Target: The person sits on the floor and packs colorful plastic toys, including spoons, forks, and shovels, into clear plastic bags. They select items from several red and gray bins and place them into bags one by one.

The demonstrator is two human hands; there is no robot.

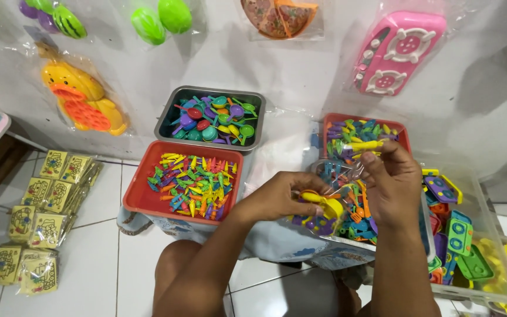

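Note:
My left hand (280, 196) grips a clear plastic bag (338, 176) together with a yellow toy spoon (323, 202) at its mouth. My right hand (391, 182) pinches a yellow toy utensil (366, 145) at its fingertips and holds the bag's upper edge. Both hands hover over a red tray of small coloured toy cutlery (331, 120). The bag holds several small pieces; I cannot tell them apart.
A red tray of tiny coloured forks and knives (142, 196) sits to the left, a grey metal bin of toy spoons (168, 117) behind it. A clear tub of toy stoves (491, 235) is on the right. Packed yellow bags (36, 229) lie on the tiled floor. Bagged toys hang on the wall.

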